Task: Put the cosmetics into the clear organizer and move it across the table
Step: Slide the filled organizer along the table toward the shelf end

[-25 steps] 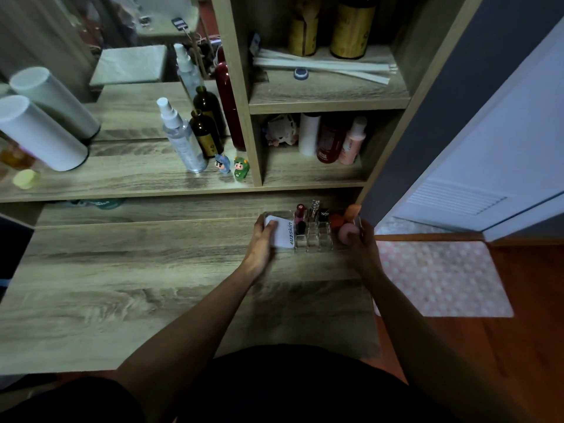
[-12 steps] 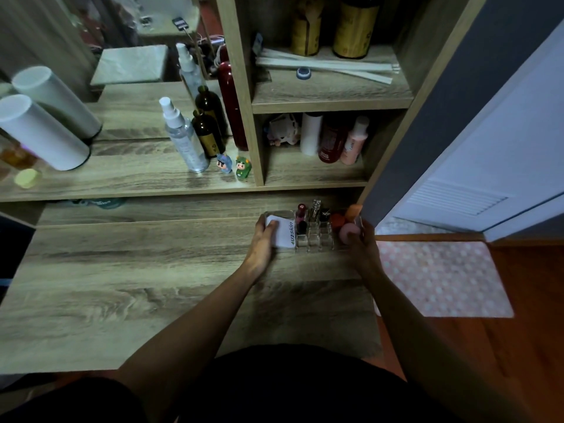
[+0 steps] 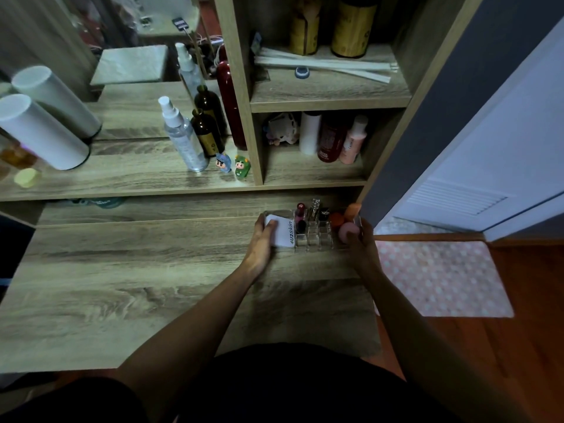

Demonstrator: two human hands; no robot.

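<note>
The clear organizer stands on the wooden table at its far right. It holds a white tube marked "u2skin", lipsticks, an orange sponge and a pink sponge. My left hand grips the organizer's left end, fingers over the white tube. My right hand grips its right end beside the pink sponge. The organizer rests on the tabletop between both hands.
Behind the table a shelf carries a clear spray bottle, brown bottles, two small figurines and white cylinders. Cubbies hold more bottles. A dotted pink mat lies on the floor at the right, by a white door.
Almost nothing has moved; both hands stay clamped on the organizer's ends in the same spot, with only a slight shift of the view.
</note>
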